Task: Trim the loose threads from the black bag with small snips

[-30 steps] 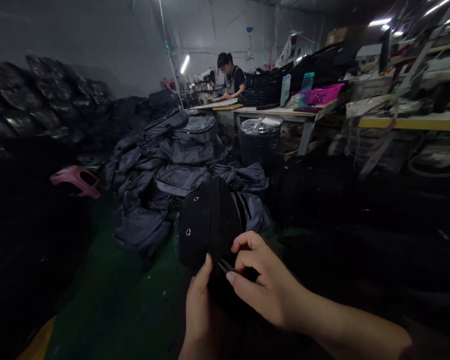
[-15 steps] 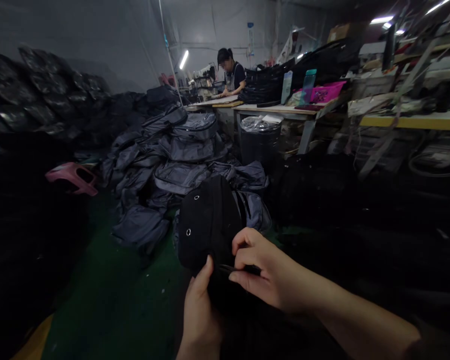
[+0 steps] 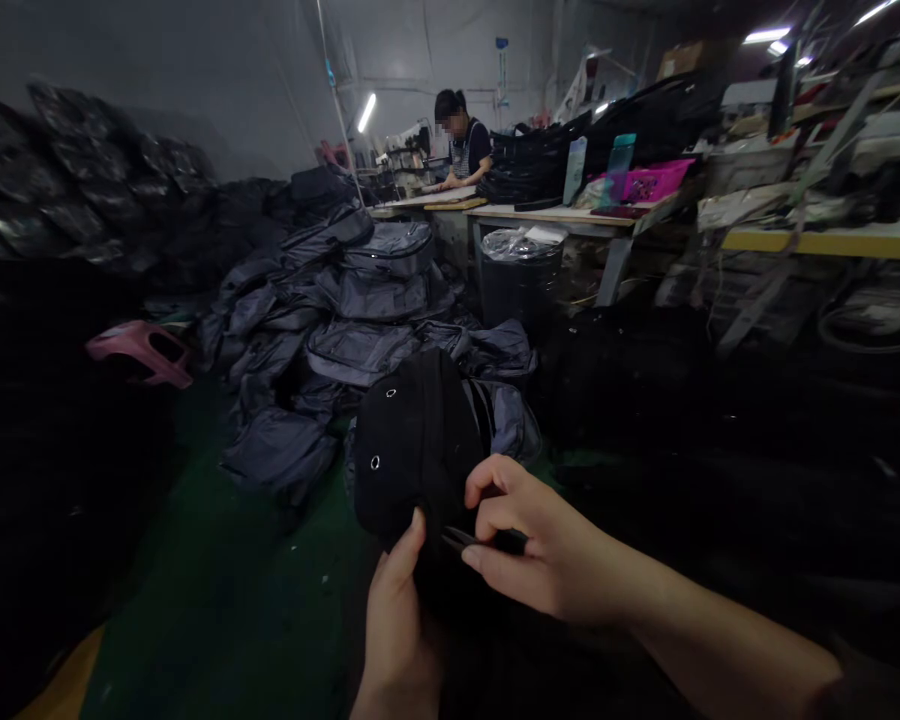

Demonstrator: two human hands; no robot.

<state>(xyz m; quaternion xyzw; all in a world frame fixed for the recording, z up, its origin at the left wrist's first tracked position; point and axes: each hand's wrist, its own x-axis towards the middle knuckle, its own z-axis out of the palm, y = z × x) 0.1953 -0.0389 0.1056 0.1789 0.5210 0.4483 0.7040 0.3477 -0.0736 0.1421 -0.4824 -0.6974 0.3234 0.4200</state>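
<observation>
A black fabric bag piece point(image 3: 412, 450) with small metal eyelets stands up in front of me. My left hand point(image 3: 397, 620) grips its lower edge from below, thumb pressed against the fabric. My right hand point(image 3: 540, 545) reaches in from the right and pinches a small dark tool or strap end point(image 3: 457, 540) against the fabric's lower right side. What exactly the fingers pinch is too dark to tell.
A heap of grey bags point(image 3: 345, 320) lies on the green floor point(image 3: 232, 590) ahead. A pink stool point(image 3: 139, 350) sits left. A lined bin point(image 3: 521, 275) stands by a long worktable point(image 3: 562, 215), where another person point(image 3: 461, 150) works. Dark piles fill both sides.
My right hand has shifted slightly down and right along the fabric's lower edge. The view has drifted a little; the left hand keeps its grip.
</observation>
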